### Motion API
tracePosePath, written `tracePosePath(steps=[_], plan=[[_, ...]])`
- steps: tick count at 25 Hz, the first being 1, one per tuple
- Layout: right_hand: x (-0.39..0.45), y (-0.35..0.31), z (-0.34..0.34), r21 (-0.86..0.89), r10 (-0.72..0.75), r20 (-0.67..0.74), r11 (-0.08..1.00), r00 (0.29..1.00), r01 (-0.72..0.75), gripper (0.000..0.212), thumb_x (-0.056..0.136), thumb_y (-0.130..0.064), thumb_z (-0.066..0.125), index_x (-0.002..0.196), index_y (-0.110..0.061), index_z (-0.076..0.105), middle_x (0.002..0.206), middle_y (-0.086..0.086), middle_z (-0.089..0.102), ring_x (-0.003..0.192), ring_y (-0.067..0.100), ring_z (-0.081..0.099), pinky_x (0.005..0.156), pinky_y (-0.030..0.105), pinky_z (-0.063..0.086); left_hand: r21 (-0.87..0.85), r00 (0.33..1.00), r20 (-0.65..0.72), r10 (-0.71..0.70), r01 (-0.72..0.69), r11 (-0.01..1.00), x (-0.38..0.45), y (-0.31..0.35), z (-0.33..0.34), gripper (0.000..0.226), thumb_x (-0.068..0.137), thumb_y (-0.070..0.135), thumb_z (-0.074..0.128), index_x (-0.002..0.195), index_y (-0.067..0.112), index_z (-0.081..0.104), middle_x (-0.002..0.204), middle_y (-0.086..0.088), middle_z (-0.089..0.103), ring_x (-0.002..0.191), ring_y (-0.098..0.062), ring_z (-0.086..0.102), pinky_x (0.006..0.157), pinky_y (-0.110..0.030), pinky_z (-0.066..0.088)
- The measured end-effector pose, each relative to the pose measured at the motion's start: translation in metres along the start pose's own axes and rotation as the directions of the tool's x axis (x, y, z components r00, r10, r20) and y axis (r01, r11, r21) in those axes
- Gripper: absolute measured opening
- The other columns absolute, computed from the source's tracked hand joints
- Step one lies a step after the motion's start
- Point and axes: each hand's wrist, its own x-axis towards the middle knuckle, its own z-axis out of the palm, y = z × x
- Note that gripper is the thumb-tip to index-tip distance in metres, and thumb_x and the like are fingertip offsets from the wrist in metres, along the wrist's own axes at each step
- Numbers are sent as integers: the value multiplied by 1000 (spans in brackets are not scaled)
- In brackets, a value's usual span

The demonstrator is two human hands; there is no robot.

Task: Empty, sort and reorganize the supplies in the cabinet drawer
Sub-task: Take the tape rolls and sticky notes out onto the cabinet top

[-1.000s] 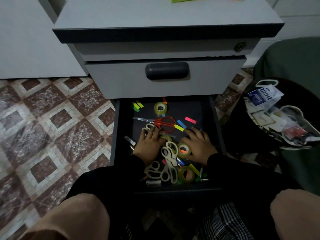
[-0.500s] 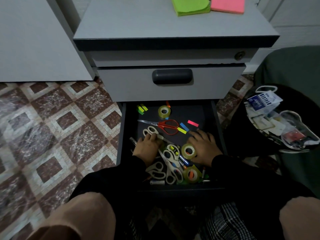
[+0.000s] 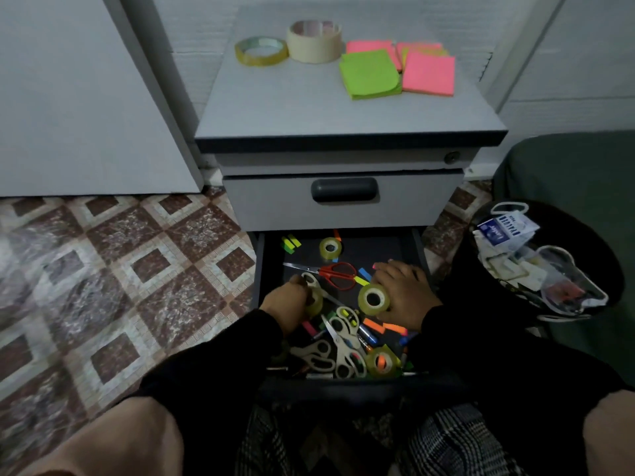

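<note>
The bottom drawer point(image 3: 261, 266) of the small grey cabinet point(image 3: 343, 118) is pulled out, and both hands are down inside it. The left hand point(image 3: 287, 302) is curled around a small roll of clear tape point(image 3: 315, 303) near the left side of the drawer. The right hand point(image 3: 402, 293) lies with its fingers spread out and fairly flat, and its thumb side is touching another roll of clear tape point(image 3: 374, 299) in the middle of the drawer; I cannot tell if it is really holding that roll. Red scissors point(image 3: 335, 273) lie just behind the hands. A third small tape roll point(image 3: 330, 248) sits near the back of the drawer, with green sticky flags point(image 3: 290, 242) to its left. Close to the front are white scissors point(image 3: 343, 345) in a pile, one more tape roll point(image 3: 381, 363), some pens and orange and pink flags, all mixed up. On top of the cabinet sit a thin yellowish tape ring point(image 3: 262, 51), a fat cream tape roll point(image 3: 314, 41), and green sticky notes point(image 3: 371, 74) beside pink sticky notes point(image 3: 429, 73). To the right of the drawer stands a black bin point(image 3: 591, 235) with papers and plastic in it. The floor point(image 3: 120, 269) has brown and white tiles.
</note>
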Motion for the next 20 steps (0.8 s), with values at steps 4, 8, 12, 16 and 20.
tracePosePath(steps=[4,8,12,16,20], plan=[[-12,-28,-60,28,-48,-71,998,996,51,57,78,-41,65,126,-21,41,142,-3,36,134,17,28,104,33,19,-42,991,-123,59,-64,997,-34,-2,-46,32,88,19,60,119,9,58,138,-10,36,112,-30,56,94,-32,44],[-17,-49,-116,6,-110,-181,994,977,112,51,79,-34,67,121,-19,44,126,2,43,121,23,38,96,33,29,-93,951,-295,95,-127,987,-64,-4,-96,32,85,21,65,115,10,59,136,-8,39,112,-28,55,93,-29,43],[-15,-63,-174,-28,-153,-262,988,953,151,54,76,-35,71,121,-17,46,123,5,44,116,25,41,94,35,35,-117,888,-449,100,-169,979,-89,-5,-147,37,83,24,68,113,11,51,124,-8,49,105,-27,55,78,-24,38],[-7,-72,-222,-57,-149,-350,989,925,138,55,76,-37,72,121,-17,47,125,5,44,116,25,41,92,33,33,-151,817,-574,53,-169,974,-99,-9,-194,45,82,21,69,118,12,44,120,-10,54,104,-27,55,74,-23,34],[13,-78,-254,-105,-120,-392,991,912,86,59,76,-39,71,126,-20,47,141,1,36,130,24,31,99,34,28,-158,777,-629,26,-160,974,-89,-16,-232,50,80,22,71,120,13,43,118,-10,56,102,-28,56,77,-31,41]])
